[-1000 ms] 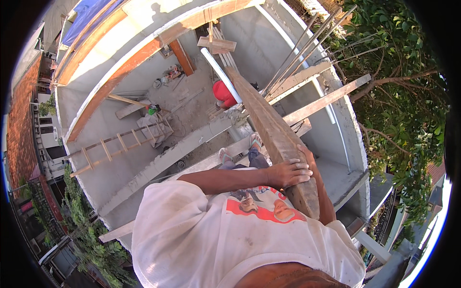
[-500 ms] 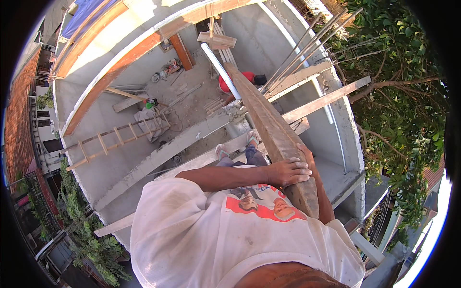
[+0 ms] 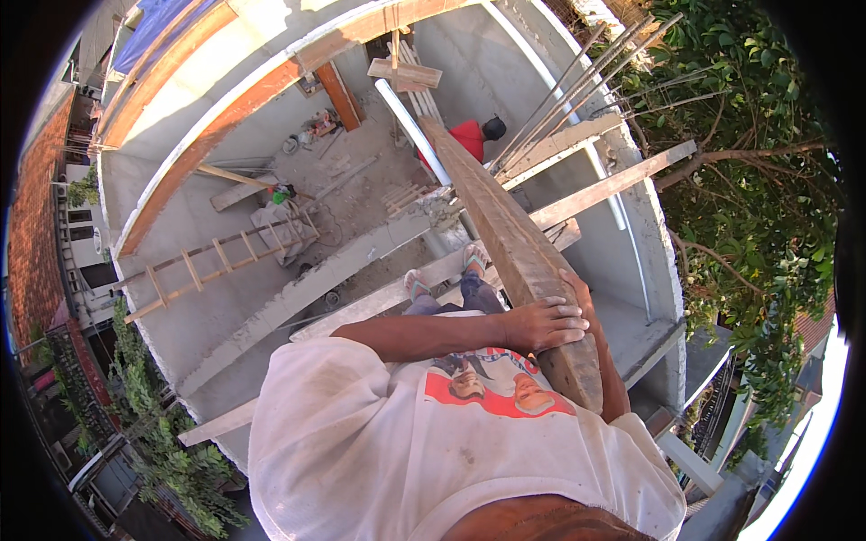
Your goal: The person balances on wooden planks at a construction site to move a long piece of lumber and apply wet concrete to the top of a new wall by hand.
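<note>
A long, rough wooden beam [image 3: 505, 230] slants away from my chest toward the middle of the room below. My left hand [image 3: 546, 323] reaches across my body and wraps over the beam's near part, fingers curled over its upper face. Slightly farther along, my right hand [image 3: 575, 293] grips the same beam from its right side; part of that hand is hidden behind the wood. The beam's near end rests close to my right forearm. Beside its far end is a white pipe [image 3: 413, 132]. My sandalled feet stand on a plank [image 3: 374, 305] high above the floor.
A co-worker in a red shirt [image 3: 468, 137] is below, past the beam. Steel rods [image 3: 577, 86] jut up at right, near a crossing board [image 3: 618, 194]. A wooden ladder [image 3: 223, 260] leans at left. A concrete beam [image 3: 311, 293] spans the room; leafy branches [image 3: 749, 207] lie beyond the right wall.
The co-worker's red back and head have risen and shifted slightly to the right. My hands keep their grip, and the wooden beam has barely moved.
</note>
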The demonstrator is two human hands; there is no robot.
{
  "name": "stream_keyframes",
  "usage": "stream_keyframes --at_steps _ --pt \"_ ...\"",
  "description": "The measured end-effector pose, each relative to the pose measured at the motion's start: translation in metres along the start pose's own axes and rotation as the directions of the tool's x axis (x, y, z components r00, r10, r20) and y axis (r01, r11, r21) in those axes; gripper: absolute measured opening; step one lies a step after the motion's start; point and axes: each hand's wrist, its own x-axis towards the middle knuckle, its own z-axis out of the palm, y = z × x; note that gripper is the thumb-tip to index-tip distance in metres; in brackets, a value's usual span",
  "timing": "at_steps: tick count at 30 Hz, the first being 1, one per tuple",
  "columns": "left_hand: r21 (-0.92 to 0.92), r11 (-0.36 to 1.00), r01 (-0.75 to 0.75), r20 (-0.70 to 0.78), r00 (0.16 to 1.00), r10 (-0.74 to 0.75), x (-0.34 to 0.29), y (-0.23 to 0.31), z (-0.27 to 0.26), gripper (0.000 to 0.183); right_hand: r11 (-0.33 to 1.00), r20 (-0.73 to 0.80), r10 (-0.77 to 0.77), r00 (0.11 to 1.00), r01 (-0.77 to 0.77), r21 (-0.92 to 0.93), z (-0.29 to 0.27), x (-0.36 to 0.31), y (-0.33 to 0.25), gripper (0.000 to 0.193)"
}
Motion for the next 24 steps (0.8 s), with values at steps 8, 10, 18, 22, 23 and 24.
stream_keyframes --at_steps 8,10,18,22,23,24 --pt "0.02 1.0 -0.011 -0.032 0.999 0.012 -0.002 0.0 0.002 0.07 0.757 -0.039 0.608 0.793 -0.564 0.329 0.024 0.008 -0.057 0.057" --pt "0.019 1.0 -0.018 -0.049 0.999 0.019 0.0 0.001 0.001 0.068 0.753 -0.055 0.621 0.782 -0.576 0.317 0.027 0.008 -0.064 0.058" --pt "0.042 0.999 -0.005 -0.051 0.999 0.007 -0.002 0.0 0.004 0.056 0.751 -0.039 0.64 0.768 -0.613 0.247 0.021 0.014 -0.05 0.06" --pt "-0.008 1.0 0.013 -0.061 0.998 -0.013 0.001 0.002 0.001 0.052 0.699 0.106 0.654 0.749 -0.652 0.295 0.002 0.026 -0.003 0.06" --pt "-0.012 1.0 0.02 -0.061 0.998 -0.021 0.002 0.004 -0.002 0.052 0.689 0.136 0.648 0.749 -0.653 0.315 0.0 0.027 0.001 0.06" --pt "-0.016 0.999 0.029 -0.06 0.998 -0.03 0.003 0.007 -0.005 0.051 0.68 0.162 0.638 0.752 -0.65 0.339 -0.001 0.026 0.005 0.06"
